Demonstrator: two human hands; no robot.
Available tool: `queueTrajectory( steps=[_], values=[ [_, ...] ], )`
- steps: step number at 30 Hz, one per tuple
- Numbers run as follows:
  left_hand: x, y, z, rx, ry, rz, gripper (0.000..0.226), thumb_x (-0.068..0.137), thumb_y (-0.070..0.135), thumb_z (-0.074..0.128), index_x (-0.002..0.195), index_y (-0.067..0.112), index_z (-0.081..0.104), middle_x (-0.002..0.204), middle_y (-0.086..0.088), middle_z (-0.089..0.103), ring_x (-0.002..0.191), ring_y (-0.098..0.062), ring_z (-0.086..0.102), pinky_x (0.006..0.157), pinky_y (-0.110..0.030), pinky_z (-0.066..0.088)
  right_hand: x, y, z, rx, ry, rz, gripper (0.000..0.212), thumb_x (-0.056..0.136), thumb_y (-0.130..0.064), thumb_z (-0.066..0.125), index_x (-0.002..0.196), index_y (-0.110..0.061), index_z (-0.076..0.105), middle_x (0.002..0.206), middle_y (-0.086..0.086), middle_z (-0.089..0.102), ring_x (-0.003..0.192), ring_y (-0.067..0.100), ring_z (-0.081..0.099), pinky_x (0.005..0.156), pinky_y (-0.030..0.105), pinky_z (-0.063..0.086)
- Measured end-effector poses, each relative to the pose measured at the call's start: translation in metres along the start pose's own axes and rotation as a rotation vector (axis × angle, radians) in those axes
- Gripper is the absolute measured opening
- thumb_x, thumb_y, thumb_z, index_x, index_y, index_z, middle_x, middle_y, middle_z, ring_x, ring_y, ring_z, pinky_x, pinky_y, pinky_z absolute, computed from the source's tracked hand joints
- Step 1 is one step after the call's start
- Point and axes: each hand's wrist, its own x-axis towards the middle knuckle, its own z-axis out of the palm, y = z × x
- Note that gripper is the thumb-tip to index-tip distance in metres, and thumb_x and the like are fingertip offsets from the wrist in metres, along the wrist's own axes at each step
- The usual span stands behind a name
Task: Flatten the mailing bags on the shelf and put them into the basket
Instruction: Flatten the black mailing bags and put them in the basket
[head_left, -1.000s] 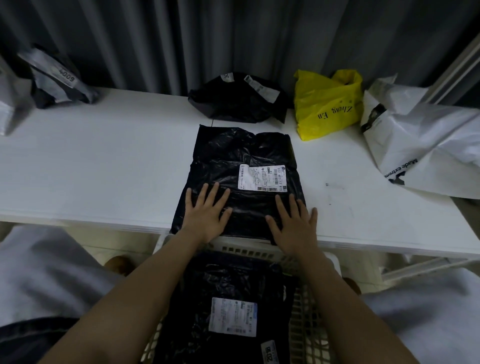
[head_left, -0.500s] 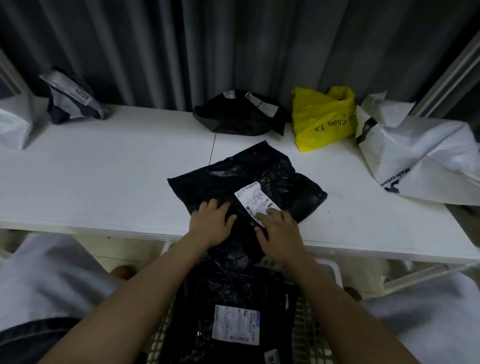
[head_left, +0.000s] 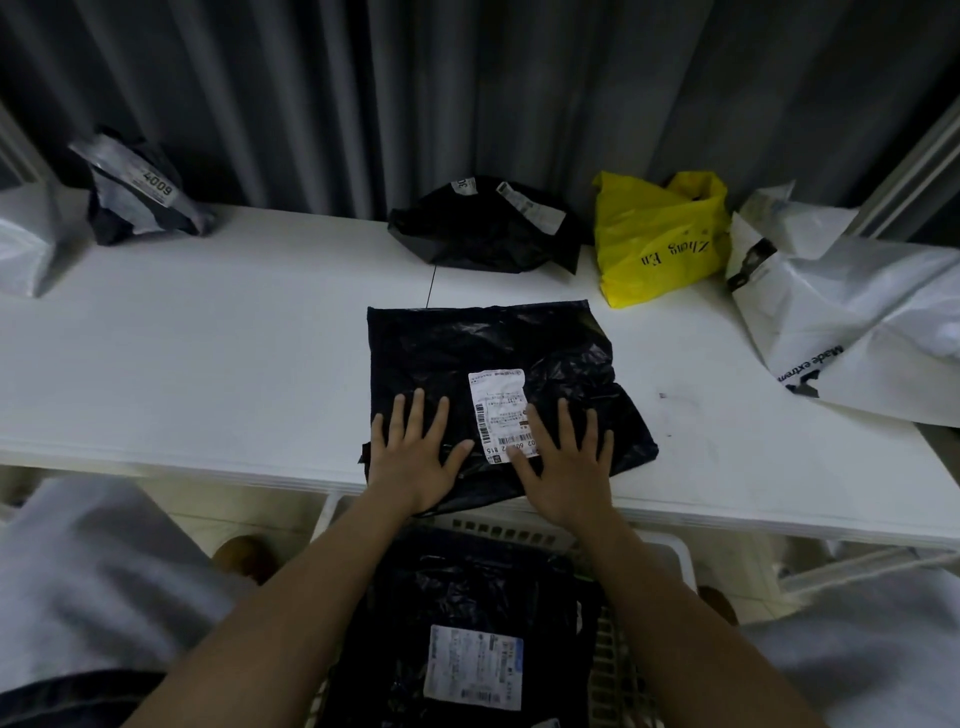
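Observation:
A black mailing bag (head_left: 488, 353) with a white label lies flat on the white shelf (head_left: 208, 364), its near edge hanging over the front. My left hand (head_left: 415, 457) presses palm-down on the bag's near left part, fingers spread. My right hand (head_left: 563, 462) presses palm-down on its near right part, partly covering the label. Below the shelf edge stands a white slotted basket (head_left: 670, 561) holding a flattened black bag (head_left: 467, 597) with a label.
More bags sit at the back of the shelf: a crumpled black one (head_left: 483, 228), a yellow one (head_left: 660, 244), a large white one (head_left: 852, 322) at the right, a grey-black one (head_left: 140, 192) and a pale one (head_left: 21, 249) at the left. A grey curtain hangs behind.
The black bag was turned a quarter turn on the shelf, its label now upright. Both hands went from gripping its near edge to lying flat on it with fingers spread.

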Motion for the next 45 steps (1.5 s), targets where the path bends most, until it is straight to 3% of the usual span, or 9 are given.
queueTrajectory(
  steps=[5, 9, 13, 21, 28, 33, 35, 38, 45],
  values=[
    [0.001, 0.000, 0.003, 0.003, 0.014, -0.005, 0.071, 0.093, 0.067, 0.012, 0.151, 0.034, -0.013, 0.157, -0.001, -0.024, 0.144, -0.022, -0.026, 0.117, -0.047, -0.014, -0.001, 0.000, -0.004, 0.017, 0.004, -0.019, 0.085, 0.072, -0.077, -0.005, 0.150, -0.043, 0.005, 0.162, 0.001, -0.002, 0.146, 0.034, -0.007, 0.115, 0.054, -0.005],
    [0.007, -0.006, -0.002, 0.029, -0.005, 0.019, 0.069, 0.094, 0.066, 0.012, 0.150, 0.036, -0.013, 0.158, 0.000, -0.024, 0.144, -0.021, -0.025, 0.117, -0.048, -0.013, 0.004, 0.011, -0.020, 0.139, 0.333, 0.144, 0.069, 0.084, -0.059, 0.027, 0.139, -0.022, 0.047, 0.147, 0.014, 0.038, 0.129, 0.040, 0.033, 0.101, 0.052, 0.027],
    [0.020, -0.014, -0.017, 0.211, 0.008, 0.027, 0.065, 0.094, 0.064, 0.009, 0.150, 0.037, -0.012, 0.159, -0.002, -0.019, 0.146, -0.025, -0.020, 0.113, -0.054, -0.014, 0.000, 0.037, -0.031, 0.164, 0.243, 0.347, 0.055, 0.095, -0.035, 0.048, 0.144, -0.013, 0.036, 0.131, 0.019, 0.049, 0.116, 0.040, 0.045, 0.092, 0.046, 0.037],
    [0.017, 0.019, -0.028, 0.160, 0.312, 0.062, 0.055, 0.099, 0.050, 0.029, 0.150, 0.031, 0.022, 0.157, -0.009, 0.019, 0.141, -0.031, 0.021, 0.113, -0.057, 0.013, 0.002, 0.042, -0.052, 0.466, 0.316, 0.161, 0.020, 0.097, -0.036, 0.050, 0.104, -0.018, 0.057, 0.051, 0.001, 0.049, 0.049, 0.019, 0.049, 0.045, 0.026, 0.029],
    [0.015, 0.012, -0.017, 0.150, 0.161, 0.067, 0.056, 0.099, 0.043, 0.035, 0.151, 0.032, 0.017, 0.160, -0.008, 0.007, 0.146, -0.031, 0.004, 0.114, -0.058, -0.004, -0.006, 0.029, -0.056, 0.659, 0.028, 0.016, 0.004, 0.091, -0.020, 0.056, 0.089, -0.019, 0.060, 0.058, 0.007, 0.059, 0.052, 0.019, 0.054, 0.055, 0.031, 0.046],
    [0.003, 0.017, -0.024, -0.054, 0.461, 0.312, 0.047, 0.091, 0.044, 0.035, 0.118, 0.018, 0.063, 0.120, -0.011, 0.057, 0.109, -0.036, 0.053, 0.092, -0.051, 0.043, 0.013, 0.042, -0.051, 0.189, 0.299, -0.117, 0.056, 0.077, -0.007, 0.056, 0.132, -0.013, 0.054, 0.126, 0.018, 0.053, 0.112, 0.039, 0.049, 0.084, 0.042, 0.044],
    [-0.012, 0.029, -0.026, -0.096, 0.254, 0.360, 0.075, 0.080, 0.071, 0.018, 0.123, 0.022, 0.056, 0.125, -0.004, 0.049, 0.116, -0.029, 0.044, 0.097, -0.043, 0.037, 0.019, 0.043, -0.041, 0.014, 0.232, -0.196, 0.065, 0.073, -0.008, 0.064, 0.136, -0.014, 0.052, 0.135, 0.020, 0.050, 0.123, 0.041, 0.046, 0.096, 0.051, 0.039],
    [-0.028, 0.042, -0.023, -0.021, 0.002, 0.298, 0.093, 0.070, 0.086, 0.037, 0.140, 0.025, 0.034, 0.142, -0.002, 0.030, 0.133, -0.025, 0.025, 0.112, -0.045, 0.020, 0.020, 0.035, -0.027, -0.080, 0.330, -0.266, 0.036, 0.072, -0.014, 0.059, 0.105, -0.012, 0.071, 0.094, 0.014, 0.069, 0.081, 0.035, 0.067, 0.079, 0.046, 0.051],
    [-0.038, 0.037, -0.020, 0.292, -0.037, 0.222, 0.084, 0.089, 0.028, 0.054, 0.152, 0.010, 0.002, 0.160, -0.012, 0.006, 0.147, -0.031, 0.005, 0.119, -0.048, 0.009, -0.003, 0.024, -0.033, -0.122, 0.315, -0.361, 0.028, 0.053, 0.000, 0.084, 0.076, -0.007, 0.071, 0.059, 0.007, 0.060, 0.047, 0.026, 0.056, 0.039, 0.024, 0.039]
  ],
)
